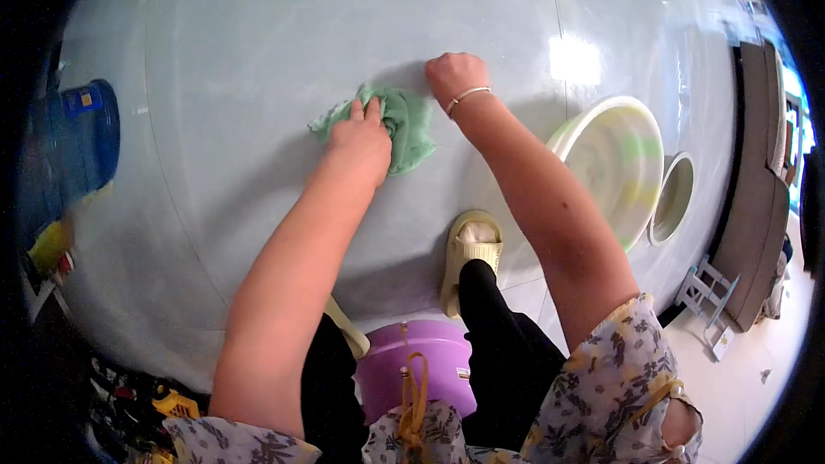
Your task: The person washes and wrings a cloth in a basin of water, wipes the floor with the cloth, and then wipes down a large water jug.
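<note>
A crumpled green cloth (407,131) lies on the pale, glossy tiled floor (284,26). My left hand (361,139) presses down on it, with the fingers on the bunched folds and some fingertips sunk in the fabric. Just right of the cloth, and apart from it, my right hand (456,80) is curled into a fist at or close to the floor. No object shows in that fist, and a thin bracelet (468,97) circles its wrist.
Right of my right arm stands a large pale basin (614,167), with a smaller round container (672,199) beside it. A purple bucket-like seat (421,361) is beneath me, near my slipper (475,249). A blue container (90,133) stands left; a sofa (760,189) and small stool (709,290) are right.
</note>
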Demonstrator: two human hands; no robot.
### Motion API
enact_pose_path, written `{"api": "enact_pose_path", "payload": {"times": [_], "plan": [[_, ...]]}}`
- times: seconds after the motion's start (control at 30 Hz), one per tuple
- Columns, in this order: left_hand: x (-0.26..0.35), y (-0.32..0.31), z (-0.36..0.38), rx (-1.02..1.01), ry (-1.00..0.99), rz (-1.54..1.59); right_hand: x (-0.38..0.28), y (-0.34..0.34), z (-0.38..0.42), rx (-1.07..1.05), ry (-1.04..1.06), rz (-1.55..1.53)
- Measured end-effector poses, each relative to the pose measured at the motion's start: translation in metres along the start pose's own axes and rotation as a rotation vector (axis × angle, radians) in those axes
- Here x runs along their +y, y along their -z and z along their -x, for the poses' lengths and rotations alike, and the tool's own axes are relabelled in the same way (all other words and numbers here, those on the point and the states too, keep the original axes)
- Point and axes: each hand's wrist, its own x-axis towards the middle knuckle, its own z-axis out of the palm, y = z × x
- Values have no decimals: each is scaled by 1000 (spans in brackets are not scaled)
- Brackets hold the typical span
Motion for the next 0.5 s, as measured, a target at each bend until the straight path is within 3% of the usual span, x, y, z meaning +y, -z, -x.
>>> {"api": "enact_pose_path", "payload": {"times": [0.17,0.23,0.3,0.37,0.43,0.5], "plan": [[4,-17,-3,-55,39,-21,6,-11,20,3,-200,-164],[3,-16,-6,-138,42,30,20,3,67,384,-195,-707],[2,-30,-8,-146,48,58,32,8,125,650,-368,-967],[4,-54,-14,-109,25,34,64,-28,176,714,-622,-1066],[3,-70,-18,-87,15,32,90,-56,215,688,-836,-922],[10,-55,-11,-151,47,-11,110,-90,242,588,-885,-769]]}}
